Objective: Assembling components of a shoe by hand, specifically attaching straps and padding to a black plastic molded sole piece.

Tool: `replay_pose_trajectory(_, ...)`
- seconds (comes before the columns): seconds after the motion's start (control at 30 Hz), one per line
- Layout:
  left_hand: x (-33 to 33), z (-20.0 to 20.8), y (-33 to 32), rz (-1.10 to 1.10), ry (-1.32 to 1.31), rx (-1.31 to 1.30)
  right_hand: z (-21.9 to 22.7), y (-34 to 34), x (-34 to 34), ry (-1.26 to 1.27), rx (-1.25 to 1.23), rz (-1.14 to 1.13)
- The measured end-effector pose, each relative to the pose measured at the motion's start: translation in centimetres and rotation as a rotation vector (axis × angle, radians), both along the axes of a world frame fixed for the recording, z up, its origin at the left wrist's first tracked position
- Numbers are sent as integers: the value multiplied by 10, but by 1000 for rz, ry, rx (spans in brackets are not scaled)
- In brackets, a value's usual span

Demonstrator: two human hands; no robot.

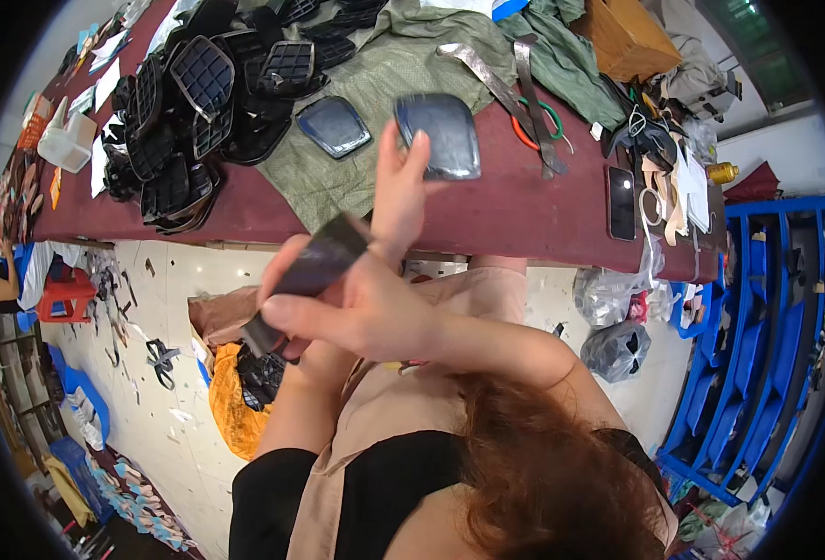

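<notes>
My left hand [399, 194] grips a dark panel [442, 138] over the table [272, 207]; nearer me, my right hand [356, 303], crossed over my left forearm, is closed on a dark strip [317, 261]. Left of the panel, a 2nd panel [334, 127] lies on green cloth [403, 58]; farther left are heaped black frames [202, 79], and right, 1 phone [621, 203].

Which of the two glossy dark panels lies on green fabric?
The left panel, beside the piled black parts; the other panel is in the left hand.
</notes>
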State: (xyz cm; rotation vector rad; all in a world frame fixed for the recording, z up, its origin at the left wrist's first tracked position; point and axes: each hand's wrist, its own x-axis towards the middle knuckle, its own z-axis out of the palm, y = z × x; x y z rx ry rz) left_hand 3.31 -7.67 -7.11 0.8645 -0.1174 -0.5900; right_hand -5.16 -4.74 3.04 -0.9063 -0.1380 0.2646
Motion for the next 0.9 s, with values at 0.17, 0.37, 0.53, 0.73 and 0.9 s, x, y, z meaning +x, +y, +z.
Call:
replay_pose_trajectory(0.17,-17,4,34,-3,227,-151,-46,-47,-34,-139,-384,-627)
replay_pose_trajectory(0.37,-41,31,41,-30,257,-127,-63,-81,-56,-122,-514,-930)
replay_pose_trajectory(0.53,-42,30,43,-41,252,-183,-57,-86,-56,-109,-468,-958)
replay_pose_trajectory(0.73,-43,31,46,-87,273,-256,-54,-85,-55,-103,-451,-975)
replay_pose_trajectory(0.9,-50,48,46,-86,266,-232,-54,-83,-53,-135,-462,-1017)
